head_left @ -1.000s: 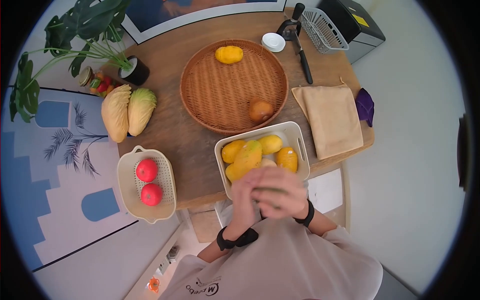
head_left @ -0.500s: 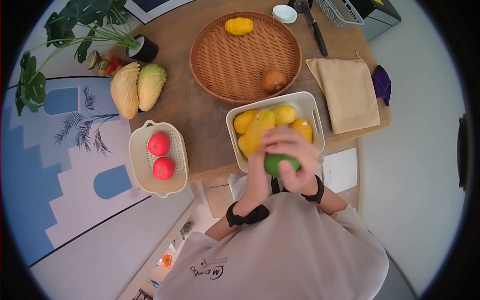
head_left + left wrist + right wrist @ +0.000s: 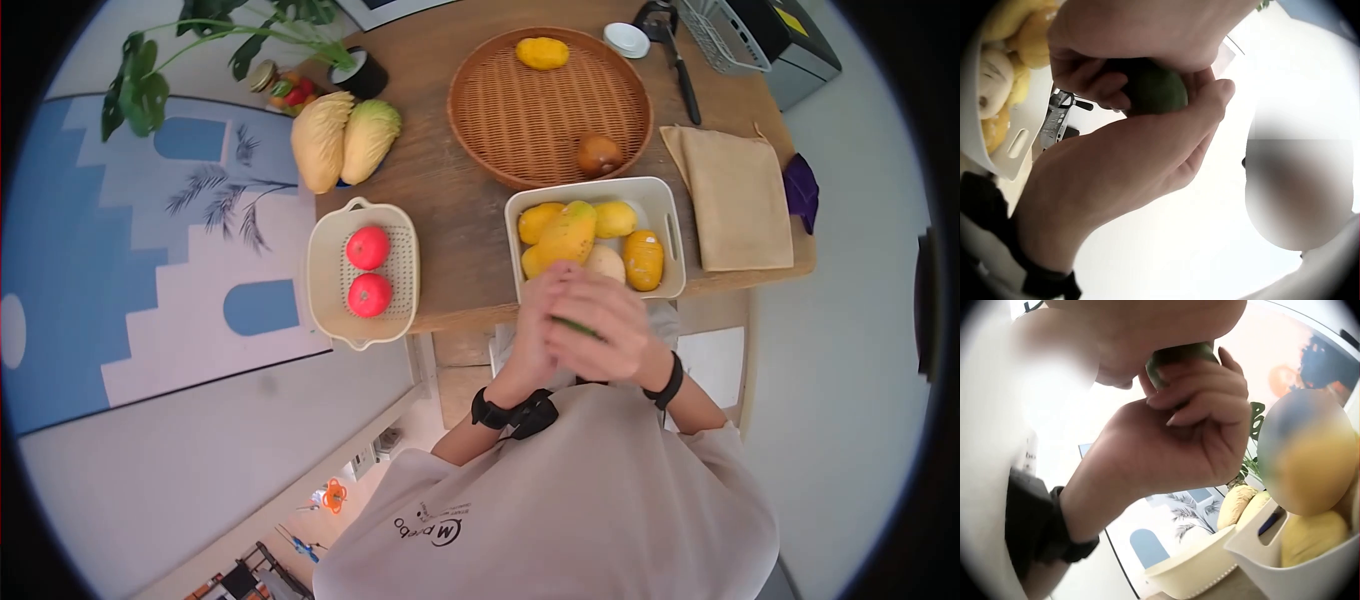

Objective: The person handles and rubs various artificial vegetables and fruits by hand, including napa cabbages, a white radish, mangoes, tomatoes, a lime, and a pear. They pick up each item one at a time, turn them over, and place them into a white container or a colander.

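Note:
In front of the torso both hands hold a smooth green oval fruit [image 3: 1160, 90] between them. In the head view only a thin strip of it shows beneath the right fingers. My left hand [image 3: 538, 322] curls its fingers round the fruit, as the right wrist view shows. The right hand [image 3: 605, 325] cups over it from the other side. Just beyond the hands stands a white basket [image 3: 672, 205] of yellow fruit [image 3: 568, 235] and one pale round piece [image 3: 606, 262], partly hidden by the fingers.
A round wicker tray [image 3: 540, 110] holds a yellow fruit [image 3: 542, 53] and a brown one [image 3: 600, 155]. At left, a cream colander [image 3: 325, 265] carries two red fruits below cabbages [image 3: 365, 140]. A cloth bag [image 3: 740, 200] and a knife [image 3: 688, 95] lie right.
The green fruit showed plainly between the hands half a second ago; now the right hand's fingers cover most of it. The head view has shifted, so the table appears further right.

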Demonstrator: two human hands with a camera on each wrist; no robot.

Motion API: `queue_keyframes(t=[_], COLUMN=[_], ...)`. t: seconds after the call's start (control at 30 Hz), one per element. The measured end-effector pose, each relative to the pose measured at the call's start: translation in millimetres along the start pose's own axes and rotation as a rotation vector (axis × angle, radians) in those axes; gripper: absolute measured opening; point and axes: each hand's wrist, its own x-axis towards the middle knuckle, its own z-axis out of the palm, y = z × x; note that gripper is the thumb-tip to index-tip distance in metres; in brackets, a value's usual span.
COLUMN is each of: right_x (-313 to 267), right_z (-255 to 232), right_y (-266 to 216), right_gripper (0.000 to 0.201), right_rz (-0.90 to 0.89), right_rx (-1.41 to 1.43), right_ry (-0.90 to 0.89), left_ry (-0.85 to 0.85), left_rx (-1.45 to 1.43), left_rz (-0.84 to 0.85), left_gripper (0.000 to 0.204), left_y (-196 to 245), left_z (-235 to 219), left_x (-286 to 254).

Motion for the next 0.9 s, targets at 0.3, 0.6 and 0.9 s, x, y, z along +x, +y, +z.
queue_keyframes(t=[0.3, 0.6, 0.9], right_x=[-5.0, -2.3, 15.7], right_z=[4.2, 8.2, 4.5], right_y=[-23.0, -23.1, 18.0], right_gripper=[0.028, 0.016, 0.024], right_rz=[0.254, 0.267, 0.484], right_rx=[0.156, 0.075, 0.338], right_ry=[0.17, 0.141, 0.135], left_ry=[0.244, -0.163, -0.13], left_rx=[-0.123, 0.204, 0.034], left_rz=[-0.053, 0.229, -0.423], left_gripper=[0.048, 0.046, 0.054], left_y=[-31.0, -14.2, 16.5], left_z=[12.2, -15.9, -30.8], left_x=[-21.7, -2.3, 20.5])
